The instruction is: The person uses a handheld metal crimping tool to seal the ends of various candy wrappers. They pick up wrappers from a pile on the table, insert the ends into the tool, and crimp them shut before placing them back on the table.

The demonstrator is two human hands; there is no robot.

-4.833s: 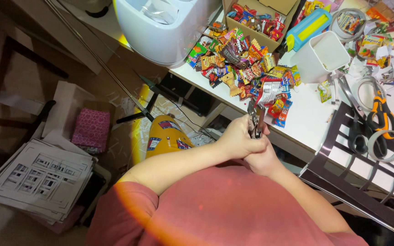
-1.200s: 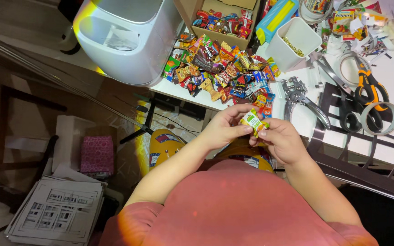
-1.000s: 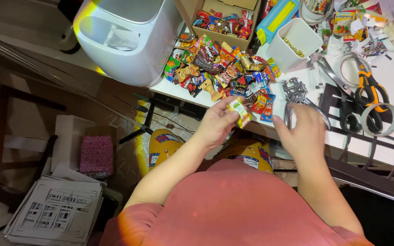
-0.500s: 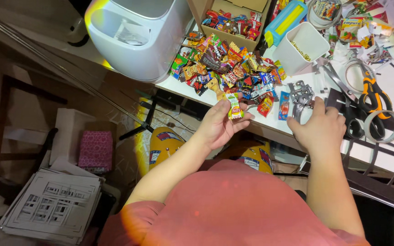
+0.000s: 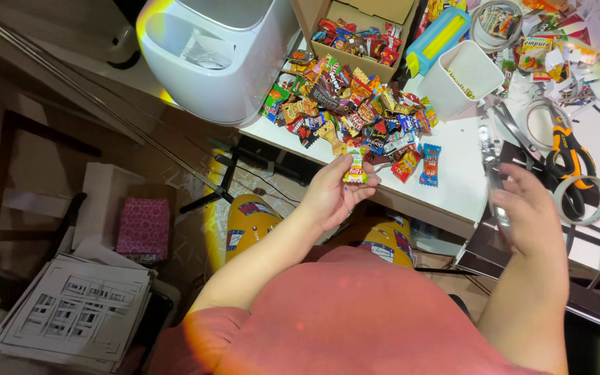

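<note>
My left hand (image 5: 331, 194) pinches a small yellow-and-white candy packet (image 5: 355, 167) at the near edge of the white table (image 5: 460, 187). Off to the right, my right hand (image 5: 532, 215) is closed around a silver metal stapler (image 5: 489, 163) whose long end sticks up toward the table's middle. A heap of colourful candy packets (image 5: 352, 111) lies just beyond my left hand. A red packet and a blue packet (image 5: 430, 163) lie apart from the heap, between my two hands.
A white square cup (image 5: 456, 87), a cardboard box of candies (image 5: 359, 35), orange-handled scissors (image 5: 567, 149), tape rolls (image 5: 581, 198) and paper scraps crowd the table. A white bin (image 5: 217, 55) stands at left. On the floor lie a paper stack (image 5: 74, 312) and a pink pouch (image 5: 144, 226).
My hands have parted: the left keeps the candy packet near the table edge, while the right reached to the table and now lifts the metal stapler off to the right.
</note>
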